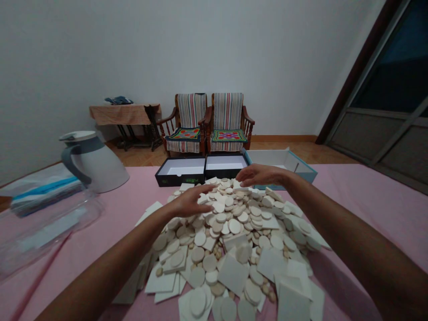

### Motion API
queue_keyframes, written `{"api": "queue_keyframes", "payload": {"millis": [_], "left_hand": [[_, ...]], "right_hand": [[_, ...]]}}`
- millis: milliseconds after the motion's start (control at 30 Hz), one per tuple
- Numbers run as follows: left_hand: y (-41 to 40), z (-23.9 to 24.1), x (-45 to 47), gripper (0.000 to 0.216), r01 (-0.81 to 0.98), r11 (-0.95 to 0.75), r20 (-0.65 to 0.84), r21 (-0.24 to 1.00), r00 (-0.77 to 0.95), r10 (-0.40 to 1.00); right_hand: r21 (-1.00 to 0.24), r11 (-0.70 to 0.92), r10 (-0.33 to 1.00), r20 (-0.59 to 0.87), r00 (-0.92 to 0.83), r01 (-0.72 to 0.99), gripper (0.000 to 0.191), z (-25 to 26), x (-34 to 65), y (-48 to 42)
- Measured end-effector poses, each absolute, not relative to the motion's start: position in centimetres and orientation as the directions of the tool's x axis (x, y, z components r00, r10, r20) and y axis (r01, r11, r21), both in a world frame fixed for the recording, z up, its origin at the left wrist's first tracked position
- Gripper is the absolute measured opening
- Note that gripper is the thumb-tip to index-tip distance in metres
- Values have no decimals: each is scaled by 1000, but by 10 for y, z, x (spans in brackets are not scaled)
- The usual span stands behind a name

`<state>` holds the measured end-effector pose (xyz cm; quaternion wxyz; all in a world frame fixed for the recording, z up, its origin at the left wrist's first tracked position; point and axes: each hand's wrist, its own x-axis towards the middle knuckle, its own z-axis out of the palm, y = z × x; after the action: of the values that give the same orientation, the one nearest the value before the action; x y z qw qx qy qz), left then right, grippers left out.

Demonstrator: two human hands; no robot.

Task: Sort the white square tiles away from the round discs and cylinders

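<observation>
A big heap of pale flat pieces (pixel 230 240), round discs and square tiles, covers the middle of a pink-covered table (pixel 110 223). My left hand (pixel 192 201) lies palm down on the heap's left top, fingers stretched across the discs. My right hand (pixel 259 174) hovers over the far edge of the heap, fingers extended and slightly spread, holding nothing I can see. Just beyond it stand two black open boxes, one on the left (pixel 180 171) and one on the right (pixel 225 165).
A light blue open box (pixel 284 162) sits beside the black ones. A white jug with a grey handle (pixel 92 160) and clear plastic packaging (pixel 43 214) lie at the left. Two striped wooden armchairs (pixel 207 122) and a small covered table (pixel 125 113) stand by the wall.
</observation>
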<state>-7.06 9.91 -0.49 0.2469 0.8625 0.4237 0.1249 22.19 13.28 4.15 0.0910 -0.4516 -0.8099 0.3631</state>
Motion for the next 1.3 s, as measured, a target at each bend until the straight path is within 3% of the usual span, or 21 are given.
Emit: {"api": "queue_keyframes", "payload": {"millis": [67,200,433,533,667,833,1100,1300], "left_hand": [[116,-7,-89,57,857,-362,-58,366,410,910],[146,-19,-118,58,970,-145,-84,193,163,983],[165,-53,-123,68,992,-59,-91,110,69,993],[167,-59,-118,73,992,-49,-52,119,55,997],[173,-62,-117,65,985,-48,-15,165,52,999],[187,-60,-122,52,971,-22,-26,236,29,999],[191,-58,-110,44,939,7,-93,343,26,995],[188,-60,-106,37,885,6,-112,465,52,992]], "right_hand": [[-574,263,872,-201,-445,775,32,35,214,142],[-349,100,950,-246,-193,932,40,8,189,162],[-335,-28,967,-247,-59,942,75,-34,167,181],[-378,-48,962,-267,-59,924,73,-40,166,185],[-504,-57,939,-319,-125,862,47,-40,168,186],[-609,-81,926,-339,-167,789,44,-41,164,189],[-645,-211,909,-406,-95,735,39,-45,155,201],[-662,-195,917,-386,-105,723,34,-49,155,200]]}}
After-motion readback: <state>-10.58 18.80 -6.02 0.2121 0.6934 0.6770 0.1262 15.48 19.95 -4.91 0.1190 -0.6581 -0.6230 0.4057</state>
